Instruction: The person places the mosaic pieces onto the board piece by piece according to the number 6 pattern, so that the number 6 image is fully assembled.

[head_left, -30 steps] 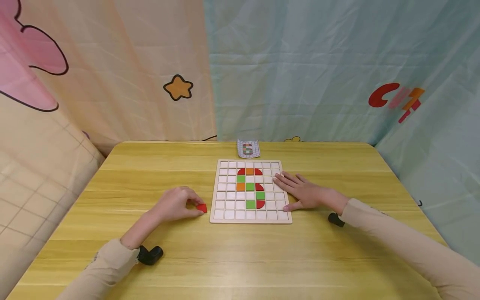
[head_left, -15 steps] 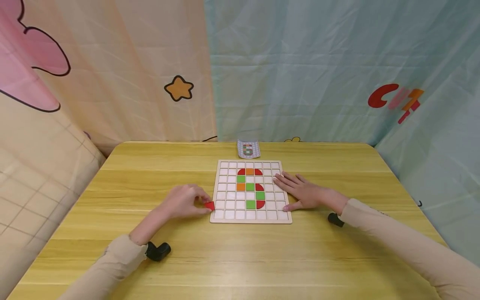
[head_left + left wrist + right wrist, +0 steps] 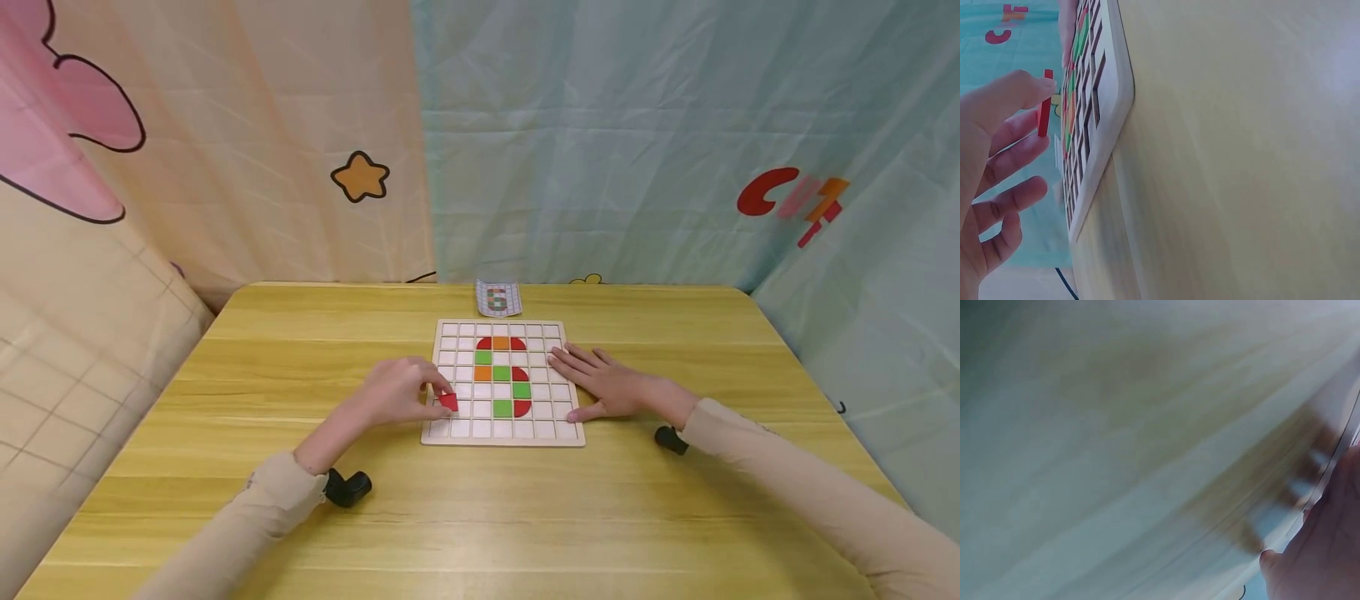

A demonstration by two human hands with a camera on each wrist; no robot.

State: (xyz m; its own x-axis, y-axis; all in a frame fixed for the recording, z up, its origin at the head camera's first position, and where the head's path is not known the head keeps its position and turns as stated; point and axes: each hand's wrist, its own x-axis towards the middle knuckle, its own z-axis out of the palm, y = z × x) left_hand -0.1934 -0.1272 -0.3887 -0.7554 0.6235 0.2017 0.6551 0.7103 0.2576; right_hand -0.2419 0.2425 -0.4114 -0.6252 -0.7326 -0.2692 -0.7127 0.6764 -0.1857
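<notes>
My left hand (image 3: 397, 392) pinches a red tile (image 3: 448, 402) between thumb and fingers, over the left side of a wooden grid board (image 3: 465, 442). In the left wrist view the red tile (image 3: 1045, 103) shows edge-on, raised above the board. Red quarter-round tiles and green and orange square tiles sit in the board's cells, among them an orange tile (image 3: 501, 343), a green tile (image 3: 502, 408) and a red quarter-round tile (image 3: 522, 408). With fingers spread, my right hand (image 3: 611, 386) rests on the board's right edge.
A small printed card (image 3: 498, 298) with a coloured grid pattern lies behind the board. The wooden table (image 3: 480, 517) extends around it, with patterned curtains (image 3: 600, 150) behind. A black wrist mount (image 3: 348, 488) sits under the left sleeve, and another (image 3: 671, 440) by the right.
Holding the red tile, my left hand has moved right, from the table beside the board to over its left columns. The right hand has stayed in place.
</notes>
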